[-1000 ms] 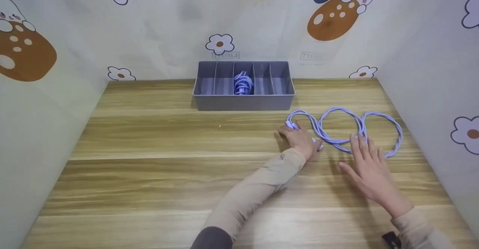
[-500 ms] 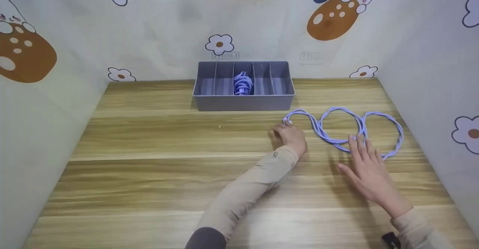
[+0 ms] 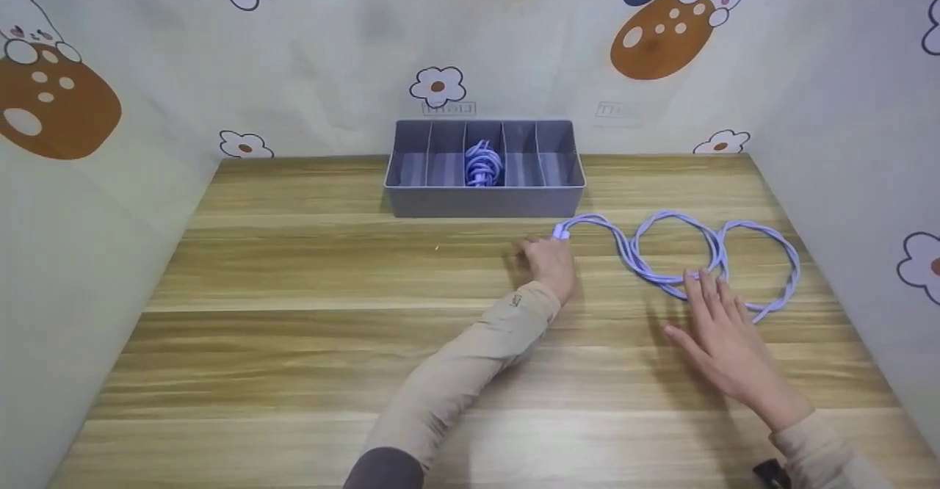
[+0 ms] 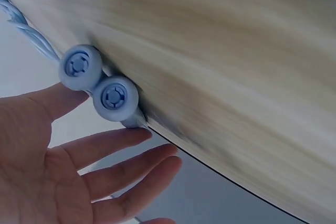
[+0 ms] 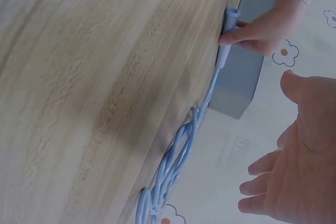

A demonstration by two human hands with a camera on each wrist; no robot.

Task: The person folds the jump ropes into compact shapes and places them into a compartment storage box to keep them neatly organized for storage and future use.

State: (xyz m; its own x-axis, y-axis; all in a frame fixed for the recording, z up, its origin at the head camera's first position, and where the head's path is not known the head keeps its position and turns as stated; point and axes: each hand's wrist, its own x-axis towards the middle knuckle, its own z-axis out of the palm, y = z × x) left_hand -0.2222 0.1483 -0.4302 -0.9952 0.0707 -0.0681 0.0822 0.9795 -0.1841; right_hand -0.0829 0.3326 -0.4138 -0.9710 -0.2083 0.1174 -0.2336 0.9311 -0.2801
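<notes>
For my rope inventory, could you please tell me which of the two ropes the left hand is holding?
The looped rope on the table: the left hand pinches its handles. The other rope sits bundled in the middle compartment of the gray box.

Left sleeve (image 3: 455,393): long, beige, thin-looking cloth, finely creased along the forearm and ending in a cuff (image 3: 542,295) at the wrist; small dark marking (image 3: 517,300) printed near that cuff, too small to read; dark grey section (image 3: 385,468) toward the elbow, smooth-edged; right sleeve (image 3: 826,448): matching beige, wrinkled, cut off by the lower edge of the head view; small black piece (image 3: 771,473) beside it, nature unclear; left hand (image 3: 552,263) and right hand (image 3: 734,349) bare.
</notes>
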